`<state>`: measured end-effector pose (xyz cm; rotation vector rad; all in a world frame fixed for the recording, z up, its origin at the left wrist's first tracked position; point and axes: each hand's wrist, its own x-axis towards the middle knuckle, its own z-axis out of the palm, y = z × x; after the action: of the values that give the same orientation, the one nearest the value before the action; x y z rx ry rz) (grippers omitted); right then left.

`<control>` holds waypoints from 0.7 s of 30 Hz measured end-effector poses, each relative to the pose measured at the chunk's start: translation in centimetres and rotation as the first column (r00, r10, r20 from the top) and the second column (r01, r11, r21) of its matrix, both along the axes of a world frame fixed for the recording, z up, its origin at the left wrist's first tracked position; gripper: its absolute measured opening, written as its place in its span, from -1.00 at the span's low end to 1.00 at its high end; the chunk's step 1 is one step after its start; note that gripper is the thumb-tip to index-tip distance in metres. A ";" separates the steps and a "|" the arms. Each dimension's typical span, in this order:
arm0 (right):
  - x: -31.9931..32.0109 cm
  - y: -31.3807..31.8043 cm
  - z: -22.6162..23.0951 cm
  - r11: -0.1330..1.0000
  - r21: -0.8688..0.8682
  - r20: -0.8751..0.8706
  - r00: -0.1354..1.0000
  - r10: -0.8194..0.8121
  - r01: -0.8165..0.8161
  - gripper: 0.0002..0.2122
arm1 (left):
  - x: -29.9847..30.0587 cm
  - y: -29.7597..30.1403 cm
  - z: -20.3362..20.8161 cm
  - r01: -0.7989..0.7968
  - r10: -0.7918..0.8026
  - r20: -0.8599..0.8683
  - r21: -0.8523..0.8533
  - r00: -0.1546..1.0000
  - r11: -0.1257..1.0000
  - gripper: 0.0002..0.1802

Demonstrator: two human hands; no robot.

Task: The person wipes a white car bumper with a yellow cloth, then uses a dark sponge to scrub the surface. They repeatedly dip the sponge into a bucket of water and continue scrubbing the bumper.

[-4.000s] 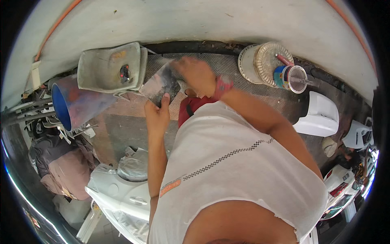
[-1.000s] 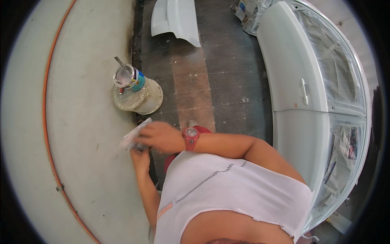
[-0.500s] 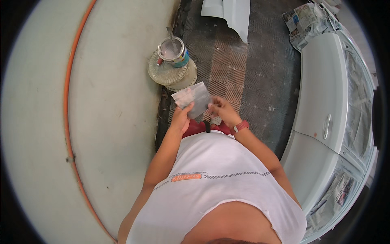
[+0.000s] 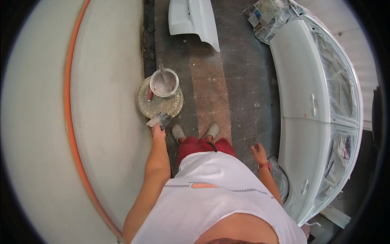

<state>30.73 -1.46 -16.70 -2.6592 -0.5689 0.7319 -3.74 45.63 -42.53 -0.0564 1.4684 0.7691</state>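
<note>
My left hand (image 4: 158,131) is closed on a flat grey sheet with pale smears (image 4: 159,120), held at the near edge of a round, ridged stand (image 4: 144,99). An open can (image 4: 164,94) on that stand holds a pinkish-grey paste, and a smeared flat stirring stick (image 4: 161,69) leans out of it. Beside the can lies a small red item (image 4: 150,94). Out to the right, near the car, my right hand (image 4: 258,153) hangs with its fingers loosely bent and apart; nothing shows in it.
A pale car body (image 4: 298,89), its windows masked with newspaper and plastic, stands along the right. A white panel (image 4: 191,22) lies on the dark patterned floor (image 4: 252,81) ahead. Along the pale wall (image 4: 109,101) at left runs an orange hose (image 4: 69,110).
My right hand has let go of the grey sheet and swung out to the right. My left hand has moved left with the sheet, down beside the stand. The whole view has shifted.
</note>
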 end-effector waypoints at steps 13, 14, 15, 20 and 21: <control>-16.9 -13.7 1.4 0.836 -0.380 -0.144 0.868 -0.476 0.395 -0.54 | 2.2 4.6 -2.5 -0.052 0.089 0.126 -0.270 0.988 0.961 -0.26; -17.0 -13.4 1.1 0.834 -0.386 -0.156 0.863 -0.481 0.395 -0.54 | 2.2 4.6 -2.2 0.001 0.039 0.144 -0.263 0.989 0.965 -0.26; -16.8 -13.1 0.5 0.835 -0.389 -0.172 0.860 -0.481 0.389 -0.54 | 2.1 4.5 -2.0 0.040 0.001 0.148 -0.273 0.989 0.961 -0.25; -11.6 -11.2 -2.9 0.863 -0.380 -0.226 0.871 -0.437 0.334 -0.54 | 2.4 2.6 -0.5 0.563 -0.611 -0.137 -0.276 0.780 0.779 -0.23; -9.8 -10.8 -3.5 0.870 -0.368 -0.225 0.876 -0.426 0.328 -0.54 | 2.7 1.9 0.0 0.686 -0.729 -0.218 -0.247 0.649 0.684 -0.25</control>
<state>20.96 -12.24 -20.20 -2.7339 0.1775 1.1506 -1.04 47.54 -42.57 0.5376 1.6557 0.0060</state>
